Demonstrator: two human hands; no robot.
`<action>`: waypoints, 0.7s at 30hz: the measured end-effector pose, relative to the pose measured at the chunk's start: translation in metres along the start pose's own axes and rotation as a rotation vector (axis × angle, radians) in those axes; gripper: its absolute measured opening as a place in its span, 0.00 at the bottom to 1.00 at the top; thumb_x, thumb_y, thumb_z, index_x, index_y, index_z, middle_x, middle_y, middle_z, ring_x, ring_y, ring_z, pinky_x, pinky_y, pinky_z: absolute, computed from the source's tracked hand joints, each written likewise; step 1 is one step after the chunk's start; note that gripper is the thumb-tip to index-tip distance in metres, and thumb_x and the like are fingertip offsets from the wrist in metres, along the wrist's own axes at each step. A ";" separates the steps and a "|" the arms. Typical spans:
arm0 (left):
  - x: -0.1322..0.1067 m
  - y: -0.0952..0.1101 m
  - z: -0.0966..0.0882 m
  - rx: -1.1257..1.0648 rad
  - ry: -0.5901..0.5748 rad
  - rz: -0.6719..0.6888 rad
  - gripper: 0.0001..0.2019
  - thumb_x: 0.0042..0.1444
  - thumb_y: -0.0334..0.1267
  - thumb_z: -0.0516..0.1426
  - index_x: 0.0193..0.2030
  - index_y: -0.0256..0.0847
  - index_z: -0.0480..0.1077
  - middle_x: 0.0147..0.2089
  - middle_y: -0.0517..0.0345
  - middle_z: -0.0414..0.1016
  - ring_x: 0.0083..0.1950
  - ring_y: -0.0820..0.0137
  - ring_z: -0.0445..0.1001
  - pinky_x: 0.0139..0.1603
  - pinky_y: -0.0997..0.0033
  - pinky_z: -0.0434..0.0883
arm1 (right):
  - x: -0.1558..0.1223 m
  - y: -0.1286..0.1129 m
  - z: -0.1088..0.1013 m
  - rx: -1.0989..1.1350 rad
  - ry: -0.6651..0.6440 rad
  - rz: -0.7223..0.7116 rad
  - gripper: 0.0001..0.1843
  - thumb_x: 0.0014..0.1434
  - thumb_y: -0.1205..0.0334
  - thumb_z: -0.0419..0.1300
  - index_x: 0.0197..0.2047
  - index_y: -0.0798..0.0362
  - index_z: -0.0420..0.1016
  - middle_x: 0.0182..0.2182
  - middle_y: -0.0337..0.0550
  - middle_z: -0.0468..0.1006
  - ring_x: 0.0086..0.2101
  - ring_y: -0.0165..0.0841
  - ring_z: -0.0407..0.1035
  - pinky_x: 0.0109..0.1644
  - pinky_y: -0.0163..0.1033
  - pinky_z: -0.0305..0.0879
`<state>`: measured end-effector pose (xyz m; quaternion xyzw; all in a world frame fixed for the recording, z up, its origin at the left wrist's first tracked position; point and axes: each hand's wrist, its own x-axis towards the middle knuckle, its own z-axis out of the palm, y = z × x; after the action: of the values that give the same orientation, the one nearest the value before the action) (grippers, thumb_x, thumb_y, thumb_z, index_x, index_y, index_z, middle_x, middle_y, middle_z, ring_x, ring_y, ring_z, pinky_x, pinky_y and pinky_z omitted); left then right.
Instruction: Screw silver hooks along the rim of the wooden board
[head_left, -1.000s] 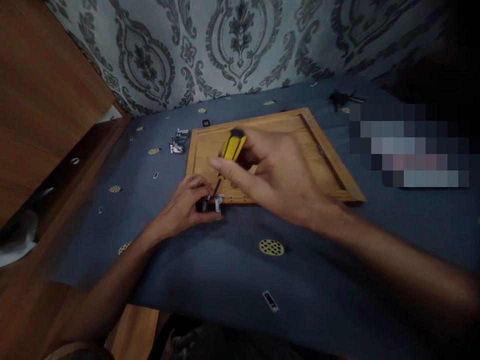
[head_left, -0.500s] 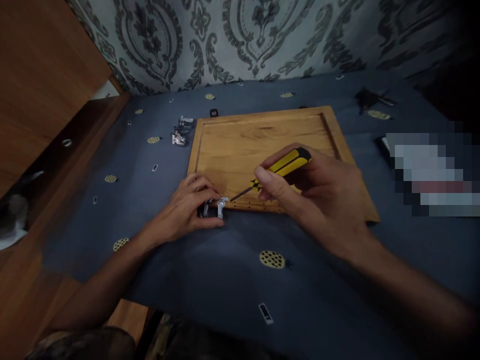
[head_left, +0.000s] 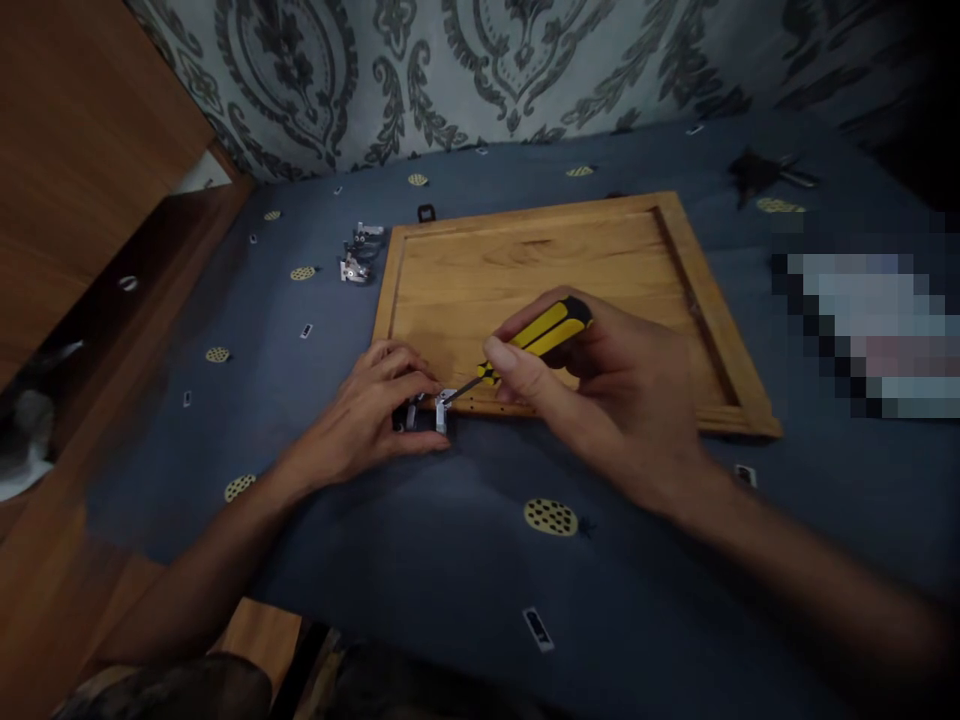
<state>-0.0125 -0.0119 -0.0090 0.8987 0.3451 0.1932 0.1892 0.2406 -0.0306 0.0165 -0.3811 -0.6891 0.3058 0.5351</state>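
Observation:
My right hand (head_left: pixel 592 390) is closed round the yellow and black handle of a screwdriver (head_left: pixel 551 328). The screwdriver's tip meets a small silver metal hinge (head_left: pixel 442 412) at the near edge of a wooden cabinet door (head_left: pixel 480 285). Between thumb and fingers, my left hand (head_left: pixel 382 405) grips that hinge against the door's near left corner. Part of the hinge is hidden by the left fingers. A row of small dark holes runs along the near edge, right of the hinge.
More metal hinges (head_left: pixel 356 265) lie left of the door. A small black piece (head_left: pixel 426 213) sits behind it. At the back right is a dark tool (head_left: pixel 765 175), its kind unclear. A blurred-out object (head_left: pixel 877 330) lies at the right. Blue patterned cloth (head_left: pixel 420 560) covers the surface.
My right hand has moved left, bringing the screwdriver's tip from beside the hinge onto it. The left hand keeps its grip. The view has shifted slightly.

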 end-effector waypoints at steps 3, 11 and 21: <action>0.000 -0.001 0.002 0.023 0.034 0.041 0.22 0.63 0.56 0.73 0.53 0.42 0.82 0.55 0.49 0.82 0.61 0.54 0.76 0.65 0.51 0.74 | 0.001 0.004 0.002 -0.024 -0.012 -0.038 0.19 0.70 0.43 0.71 0.37 0.48 0.76 0.29 0.36 0.79 0.30 0.34 0.76 0.36 0.42 0.71; 0.001 -0.001 -0.003 0.015 -0.011 0.006 0.23 0.63 0.57 0.73 0.54 0.43 0.82 0.56 0.48 0.82 0.63 0.52 0.75 0.67 0.50 0.74 | 0.000 0.001 0.001 -0.089 -0.035 -0.075 0.21 0.73 0.41 0.68 0.36 0.47 0.73 0.26 0.36 0.77 0.27 0.34 0.73 0.33 0.43 0.68; 0.000 -0.003 0.002 0.043 0.009 -0.019 0.22 0.61 0.55 0.74 0.55 0.44 0.83 0.56 0.48 0.81 0.62 0.53 0.75 0.66 0.49 0.74 | 0.002 0.005 0.000 -0.110 -0.012 -0.106 0.20 0.73 0.44 0.69 0.36 0.48 0.73 0.27 0.36 0.77 0.28 0.33 0.73 0.35 0.43 0.67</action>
<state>-0.0133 -0.0106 -0.0119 0.8984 0.3586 0.1880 0.1703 0.2412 -0.0264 0.0129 -0.3710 -0.7274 0.2410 0.5246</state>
